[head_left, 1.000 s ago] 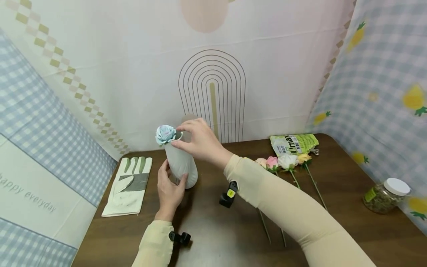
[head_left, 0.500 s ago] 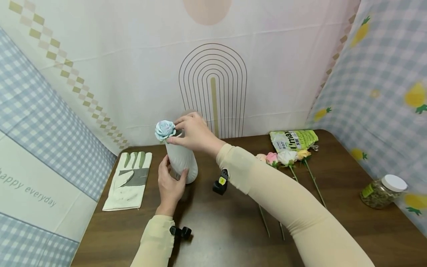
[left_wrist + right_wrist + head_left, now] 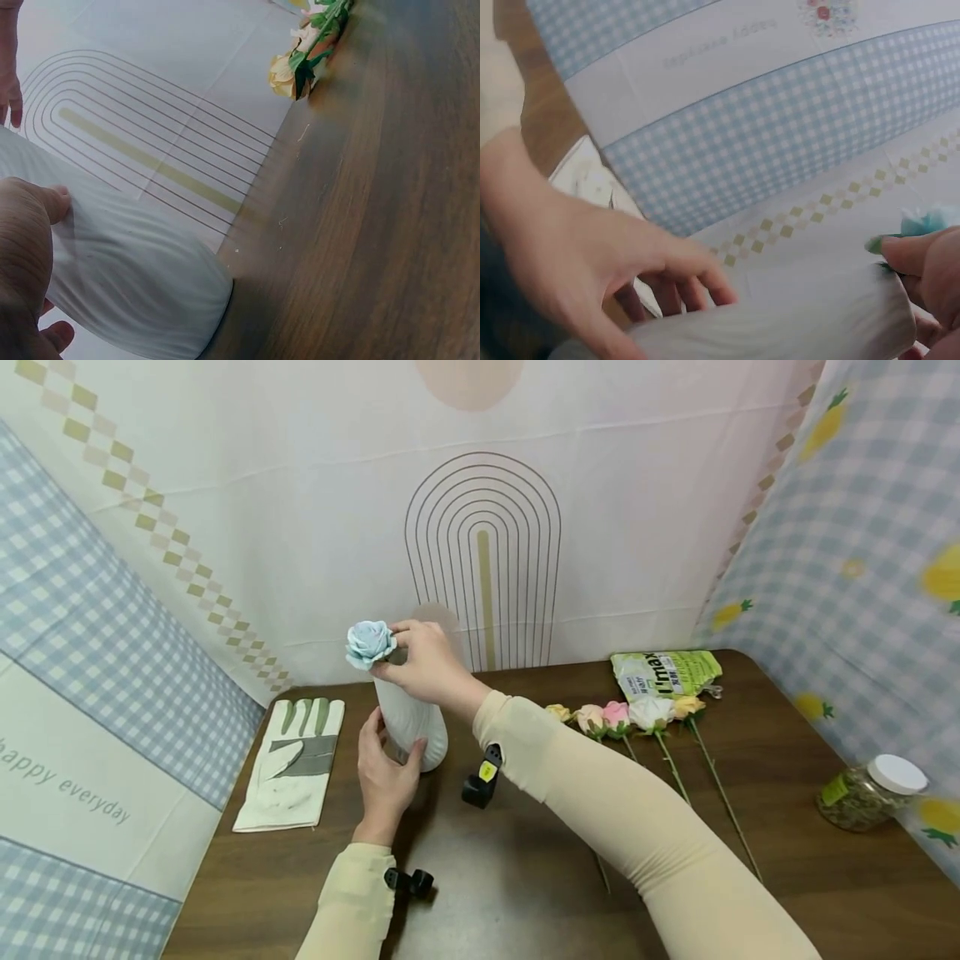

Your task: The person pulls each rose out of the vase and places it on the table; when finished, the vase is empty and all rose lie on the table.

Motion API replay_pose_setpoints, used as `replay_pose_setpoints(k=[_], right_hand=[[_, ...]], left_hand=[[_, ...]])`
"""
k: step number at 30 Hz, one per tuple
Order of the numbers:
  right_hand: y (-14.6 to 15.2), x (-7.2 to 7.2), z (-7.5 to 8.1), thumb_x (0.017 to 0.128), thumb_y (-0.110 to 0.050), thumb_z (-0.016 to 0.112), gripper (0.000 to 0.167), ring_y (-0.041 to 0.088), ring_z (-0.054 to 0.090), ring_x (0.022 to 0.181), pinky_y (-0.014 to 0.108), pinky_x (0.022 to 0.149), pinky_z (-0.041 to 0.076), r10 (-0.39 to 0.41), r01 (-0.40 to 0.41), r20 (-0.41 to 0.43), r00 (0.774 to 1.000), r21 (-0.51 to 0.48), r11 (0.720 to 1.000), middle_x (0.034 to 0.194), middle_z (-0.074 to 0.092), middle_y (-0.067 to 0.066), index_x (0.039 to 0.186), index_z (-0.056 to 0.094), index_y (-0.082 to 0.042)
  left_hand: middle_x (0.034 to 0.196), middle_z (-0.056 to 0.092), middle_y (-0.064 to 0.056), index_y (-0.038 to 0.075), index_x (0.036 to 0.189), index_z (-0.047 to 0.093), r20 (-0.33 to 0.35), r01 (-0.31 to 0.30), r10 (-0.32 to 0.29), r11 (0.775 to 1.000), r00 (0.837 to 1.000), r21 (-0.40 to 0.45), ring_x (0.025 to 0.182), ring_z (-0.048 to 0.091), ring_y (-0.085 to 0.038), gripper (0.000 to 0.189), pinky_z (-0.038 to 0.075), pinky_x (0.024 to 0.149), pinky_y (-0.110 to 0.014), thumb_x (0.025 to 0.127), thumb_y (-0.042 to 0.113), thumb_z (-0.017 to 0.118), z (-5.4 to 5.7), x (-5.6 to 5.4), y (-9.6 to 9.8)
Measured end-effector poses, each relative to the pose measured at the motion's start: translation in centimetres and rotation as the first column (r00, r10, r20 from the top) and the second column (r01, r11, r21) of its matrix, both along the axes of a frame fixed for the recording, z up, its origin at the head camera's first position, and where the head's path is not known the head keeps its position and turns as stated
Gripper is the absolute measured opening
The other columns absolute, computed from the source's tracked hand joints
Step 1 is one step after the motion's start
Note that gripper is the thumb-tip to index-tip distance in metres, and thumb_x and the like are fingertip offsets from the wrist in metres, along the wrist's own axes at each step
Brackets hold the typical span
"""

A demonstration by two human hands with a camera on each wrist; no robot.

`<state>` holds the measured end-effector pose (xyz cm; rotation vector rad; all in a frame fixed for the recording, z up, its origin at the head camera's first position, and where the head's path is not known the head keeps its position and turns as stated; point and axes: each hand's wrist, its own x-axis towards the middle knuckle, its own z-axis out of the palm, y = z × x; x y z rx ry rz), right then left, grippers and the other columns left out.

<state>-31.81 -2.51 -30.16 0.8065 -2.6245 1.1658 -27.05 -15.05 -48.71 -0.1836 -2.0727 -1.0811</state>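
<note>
A white ribbed vase [image 3: 405,714] stands on the brown table, gripped low on its body by my left hand [image 3: 385,777], thumb on one side and fingers on the other. In the left wrist view the lower part of the vase [image 3: 150,262] fills the lower left. My right hand [image 3: 431,667] is at the vase's mouth, pinching a light blue artificial rose [image 3: 371,644] just under its bloom. The bloom sits above and left of the rim; its stem is hidden. At the right wrist view's edge, the right thumb [image 3: 904,255] lies against the rose's green leaf.
Several artificial roses lie right of centre, among them a pink rose [image 3: 616,715] and a white rose [image 3: 651,713], partly behind the right sleeve. A green bag [image 3: 667,675] lies behind them. A white-lidded jar [image 3: 862,797] stands far right, and a work glove [image 3: 291,768] lies left.
My right hand and forearm have shifted slightly left, uncovering another yellow rose. The blue bloom sits a little higher in view. The left hand keeps its grip on the vase.
</note>
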Motion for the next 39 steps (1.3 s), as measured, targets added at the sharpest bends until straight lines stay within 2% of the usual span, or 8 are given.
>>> replay_pose_setpoints(k=[5, 11, 18, 22, 24, 29, 33, 39], right_hand=[[0.1, 0.2, 0.6, 0.084, -0.021, 0.075, 0.022, 0.020, 0.052, 0.119, 0.034, 0.102, 0.036, 0.001, -0.007, -0.045, 0.999, -0.138, 0.990, 0.124, 0.063, 0.000, 0.104, 0.076, -0.011], [0.5, 0.7, 1.2, 0.087, -0.017, 0.071, 0.022, 0.008, 0.065, 0.090, 0.024, 0.075, 0.050, 0.024, -0.035, -0.040, 0.999, -0.272, 0.962, 0.098, 0.072, -0.002, 0.109, 0.072, -0.013], [1.3, 0.8, 1.1, 0.095, -0.023, 0.062, 0.030, 0.008, 0.066, 0.096, 0.026, 0.083, 0.051, 0.050, -0.039, 0.025, 0.998, -0.339, 0.940, 0.106, 0.070, 0.000, 0.124, 0.061, -0.015], [1.7, 0.4, 1.0, 0.098, -0.027, 0.055, 0.022, 0.008, 0.065, 0.079, 0.028, 0.074, 0.049, 0.062, -0.047, 0.033, 0.997, -0.340, 0.939, 0.086, 0.070, 0.000, 0.113, 0.062, -0.013], [1.9, 0.1, 0.9, 0.097, -0.025, 0.057, 0.018, 0.009, 0.062, 0.077, 0.027, 0.071, 0.048, 0.075, -0.051, 0.057, 0.996, -0.354, 0.934, 0.085, 0.070, 0.000, 0.107, 0.064, -0.011], [2.5, -0.6, 0.2, 0.089, -0.011, 0.069, 0.014, 0.012, 0.063, 0.087, 0.026, 0.073, 0.051, 0.159, -0.063, 0.195, 0.968, -0.424, 0.904, 0.094, 0.070, 0.004, 0.100, 0.070, -0.003], [3.1, -1.1, -0.3, 0.086, -0.007, 0.072, 0.023, 0.015, 0.064, 0.098, 0.029, 0.082, 0.051, 0.206, -0.050, 0.273, 0.940, -0.487, 0.872, 0.100, 0.071, 0.007, 0.108, 0.068, -0.003], [3.9, -1.5, -0.9, 0.086, -0.018, 0.074, 0.016, 0.011, 0.062, 0.086, 0.026, 0.073, 0.050, 0.093, -0.020, 0.197, 0.976, -0.343, 0.939, 0.096, 0.072, 0.001, 0.097, 0.074, -0.007]], left_hand=[[0.133, 0.048, -0.016, 0.004, 0.142, 0.039, -0.001, 0.003, -0.003, 1.000, 1.000, -0.002, 0.119, 0.049, -0.029, 0.077, 0.046, 0.087, -0.051, 0.079, 0.022, 0.079, 0.1, 0.0, 0.1], [0.132, 0.049, -0.017, 0.003, 0.141, 0.039, -0.008, 0.003, -0.003, 1.000, 1.000, -0.004, 0.118, 0.050, -0.030, 0.076, 0.046, 0.087, -0.052, 0.079, 0.021, 0.080, 0.0, 0.0, 0.1], [0.131, 0.049, -0.017, 0.002, 0.141, 0.039, 0.000, -0.005, 0.005, 1.000, 1.000, -0.006, 0.117, 0.050, -0.030, 0.077, 0.046, 0.087, -0.051, 0.078, 0.021, 0.080, 0.0, 0.0, 0.1], [0.131, 0.049, -0.017, 0.001, 0.141, 0.039, -0.007, -0.012, 0.012, 1.000, 1.000, -0.008, 0.117, 0.050, -0.030, 0.077, 0.046, 0.087, -0.050, 0.078, 0.022, 0.080, 0.1, 0.0, 0.2], [0.131, 0.049, -0.018, 0.001, 0.141, 0.040, -0.009, -0.012, 0.012, 1.000, 1.000, -0.006, 0.117, 0.050, -0.030, 0.077, 0.046, 0.088, -0.050, 0.078, 0.022, 0.080, 0.1, -0.1, 0.2], [0.131, 0.049, -0.018, 0.001, 0.140, 0.040, -0.015, -0.010, 0.010, 1.000, 1.000, 0.003, 0.117, 0.050, -0.030, 0.076, 0.046, 0.088, -0.051, 0.079, 0.021, 0.080, -0.1, -0.1, 0.1], [0.131, 0.049, -0.018, 0.001, 0.141, 0.040, -0.010, -0.013, 0.013, 1.000, 1.000, 0.005, 0.118, 0.050, -0.030, 0.077, 0.046, 0.089, -0.050, 0.078, 0.020, 0.080, 0.0, 0.0, 0.1], [0.131, 0.049, -0.017, 0.001, 0.141, 0.039, -0.007, -0.012, 0.012, 1.000, 1.000, -0.008, 0.118, 0.050, -0.029, 0.077, 0.046, 0.090, -0.049, 0.077, 0.020, 0.080, 0.3, -0.1, 0.2]])
